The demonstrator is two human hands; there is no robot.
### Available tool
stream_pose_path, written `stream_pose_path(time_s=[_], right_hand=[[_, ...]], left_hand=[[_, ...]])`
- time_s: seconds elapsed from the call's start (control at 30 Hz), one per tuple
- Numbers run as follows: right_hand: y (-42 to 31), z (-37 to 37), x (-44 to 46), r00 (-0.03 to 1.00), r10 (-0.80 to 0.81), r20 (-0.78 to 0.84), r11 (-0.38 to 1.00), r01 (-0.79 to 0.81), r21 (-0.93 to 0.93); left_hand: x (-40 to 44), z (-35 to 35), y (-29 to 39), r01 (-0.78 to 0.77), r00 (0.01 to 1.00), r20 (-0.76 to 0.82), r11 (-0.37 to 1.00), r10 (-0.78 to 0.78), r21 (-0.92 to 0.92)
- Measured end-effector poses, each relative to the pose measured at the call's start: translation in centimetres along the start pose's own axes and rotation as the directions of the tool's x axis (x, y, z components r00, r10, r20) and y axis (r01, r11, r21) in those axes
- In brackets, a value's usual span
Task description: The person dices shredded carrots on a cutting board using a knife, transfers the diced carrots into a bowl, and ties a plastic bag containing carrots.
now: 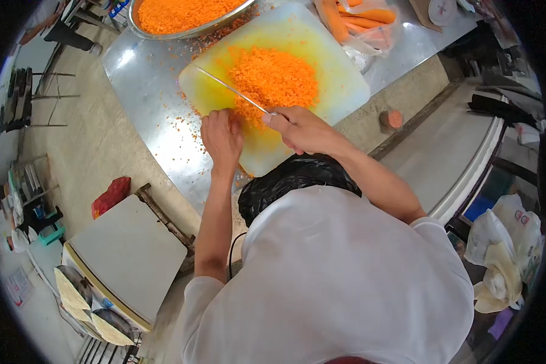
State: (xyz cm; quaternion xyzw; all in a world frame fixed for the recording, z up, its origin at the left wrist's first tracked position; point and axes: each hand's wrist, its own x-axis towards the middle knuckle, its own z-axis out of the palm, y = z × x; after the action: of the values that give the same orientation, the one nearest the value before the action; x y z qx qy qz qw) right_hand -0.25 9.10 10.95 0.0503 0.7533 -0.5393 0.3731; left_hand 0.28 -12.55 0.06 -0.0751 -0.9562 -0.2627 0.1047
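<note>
Orange chopped carrot [274,77] lies on the cutting board [341,79] forward-left of the right hand [303,128], the nearer one, closed around the handle of the knife [231,88], whose long axis points forward-left across the pile's edge; the left hand [222,138] is curled, its grip indeterminable.

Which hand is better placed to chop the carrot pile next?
Likely the right hand: it grips the knife, its blade at the carrot pile; the left hand is curled nearby.

A loose, plain white short-sleeved shirt [340,273] covers the torso, above bare forearms. Crinkled, glossy black plastic [297,182] shows at its far edge; a thin black cable [231,255] curves along the left side.
</note>
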Motion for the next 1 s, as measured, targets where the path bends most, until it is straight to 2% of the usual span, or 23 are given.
stream_pose_path(time_s=[0.07, 0.13, 0.27, 0.3, 0.4, 0.8, 0.87, 1.0], right_hand=[[2.0, 0.0, 1.7, 0.999, 0.022, -0.024, 1.0, -0.022, 0.001], [0.7, -0.1, 0.6, 1.0, 0.017, -0.01, 0.999, -0.017, 0.027], [1.9, 0.3, 0.4, 1.0, -0.017, 0.026, 0.999, 0.016, 0.028], [1.8, 0.3, 0.6, 0.998, 0.032, 0.049, 0.999, -0.034, 0.039], [1.1, 1.0, -0.6, 1.0, -0.009, 0.02, 1.0, 0.009, -0.005], [0.7, 1.5, -0.9, 0.994, 0.063, 0.088, 0.998, -0.061, -0.022], [1.8, 1.7, -0.2, 0.994, 0.051, 0.092, 0.998, -0.048, -0.036], [1.4, 2.2, -0.9, 0.999, 0.004, 0.049, 1.0, -0.004, 0.002]], left_hand=[[1.0, 0.7, -0.1, 0.011, 1.0, -0.018, 1.0, -0.011, 0.019], [2.4, 1.2, -0.2, -0.001, 0.999, -0.049, 1.0, 0.002, 0.031], [2.9, 1.1, -0.4, -0.026, 1.0, -0.015, 1.0, 0.026, 0.0], [2.8, 0.9, -0.2, -0.032, 0.999, -0.015, 0.999, 0.032, -0.004], [2.9, 0.6, 0.1, -0.001, 1.0, -0.013, 1.0, 0.001, 0.005], [1.8, 0.5, -0.7, 0.022, 1.0, -0.014, 0.997, -0.023, -0.073], [2.0, 0.8, -0.6, -0.002, 0.998, -0.068, 0.995, -0.005, -0.103], [1.3, 0.2, -0.8, 0.008, 1.0, -0.025, 0.998, -0.009, -0.069]])
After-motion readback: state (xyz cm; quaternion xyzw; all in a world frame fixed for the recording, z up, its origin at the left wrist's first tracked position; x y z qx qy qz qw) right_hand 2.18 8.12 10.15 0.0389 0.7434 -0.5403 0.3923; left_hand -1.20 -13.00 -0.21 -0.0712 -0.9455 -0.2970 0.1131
